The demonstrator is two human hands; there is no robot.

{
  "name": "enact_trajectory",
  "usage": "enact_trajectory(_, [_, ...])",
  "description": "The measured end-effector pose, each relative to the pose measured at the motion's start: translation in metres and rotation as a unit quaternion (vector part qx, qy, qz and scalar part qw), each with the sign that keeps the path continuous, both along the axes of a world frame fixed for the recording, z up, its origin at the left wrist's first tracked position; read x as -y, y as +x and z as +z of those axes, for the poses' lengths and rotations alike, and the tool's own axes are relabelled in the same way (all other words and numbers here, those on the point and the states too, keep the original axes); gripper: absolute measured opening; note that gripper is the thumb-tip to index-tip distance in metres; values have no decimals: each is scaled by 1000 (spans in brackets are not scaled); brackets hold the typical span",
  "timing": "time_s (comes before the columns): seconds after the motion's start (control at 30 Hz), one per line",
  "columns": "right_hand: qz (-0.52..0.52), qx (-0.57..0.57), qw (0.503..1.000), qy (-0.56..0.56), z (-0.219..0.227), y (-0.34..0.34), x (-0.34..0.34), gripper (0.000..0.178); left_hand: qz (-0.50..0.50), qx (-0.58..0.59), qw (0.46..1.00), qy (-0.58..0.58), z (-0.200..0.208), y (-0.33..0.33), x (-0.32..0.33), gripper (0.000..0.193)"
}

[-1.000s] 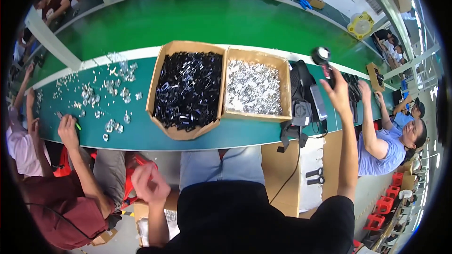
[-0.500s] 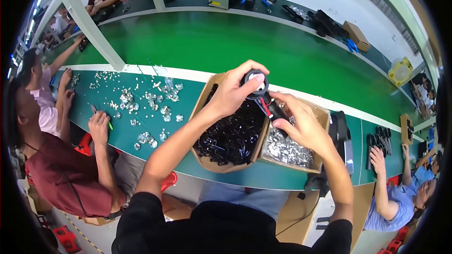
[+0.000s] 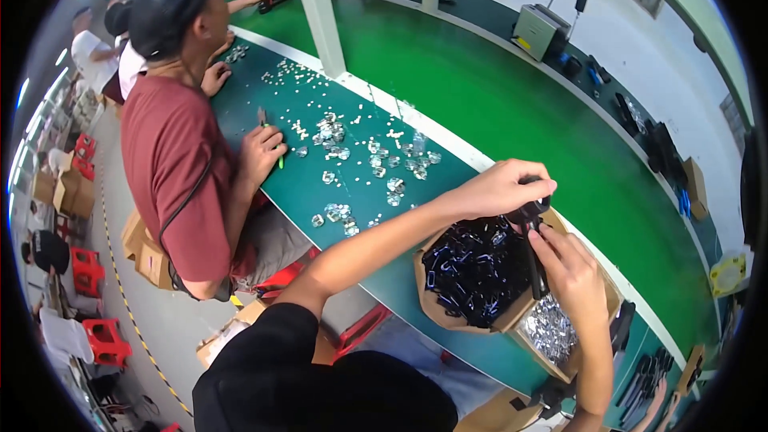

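A black handheld device [image 3: 528, 214] with a rounded head and a long handle is held over two cartons. My left hand [image 3: 506, 189] is closed around its head from above, thumb and fingers wrapping it. Lower down, my right hand [image 3: 570, 262] grips the handle, which points down toward the cartons. Beneath them, small glossy black parts [image 3: 472, 268] fill the left carton [image 3: 428, 304]. Shiny silver parts [image 3: 547, 330] lie in the right carton [image 3: 542, 362]. The face of the device's head is turned out of sight.
Clear plastic-looking pieces [image 3: 330, 130] and small pale bits [image 3: 288, 72] are scattered across the dark green bench to the left. A person in a maroon shirt [image 3: 180, 160] sits there, holding a tool. A green conveyor belt [image 3: 472, 88] runs behind; black handles [image 3: 644, 380] lie at right.
My view has swung left, bringing the maroon-shirted person closer to the middle. The device's round face, visible before with a red strip below it, has turned away; both hands still hold it.
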State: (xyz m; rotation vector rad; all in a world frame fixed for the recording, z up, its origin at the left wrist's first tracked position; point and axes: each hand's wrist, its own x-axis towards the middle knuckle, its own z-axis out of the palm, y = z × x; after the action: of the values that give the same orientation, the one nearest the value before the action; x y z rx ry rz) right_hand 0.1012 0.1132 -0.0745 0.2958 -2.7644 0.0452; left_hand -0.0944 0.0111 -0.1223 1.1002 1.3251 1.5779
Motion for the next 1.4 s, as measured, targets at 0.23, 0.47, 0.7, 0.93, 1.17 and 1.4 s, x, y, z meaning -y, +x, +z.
enact_trajectory(0.23, [-16,-59,994,-93,-22,-5,3,34,-51,23,998,-39,-2,-3,2,34])
enact_trajectory(0.47, [-32,-40,957,-285,-17,-2,-5,14,-211,191,959,-24,-16,-12,11,46])
enact_trajectory(0.7, [-156,5,751,-642,-23,-12,-3,14,-306,243,917,82,0,-16,30,89])
enact_trajectory(0.93, [-69,41,469,-880,-52,-15,-10,18,-210,143,967,3,-21,-19,31,54])
enact_trajectory(1.17, [-25,55,424,-904,-47,-18,-8,26,-75,177,981,41,-28,-8,26,50])
enact_trajectory(1.4, [-84,62,434,-895,-57,-26,-3,17,-54,128,990,15,-19,-5,28,49])
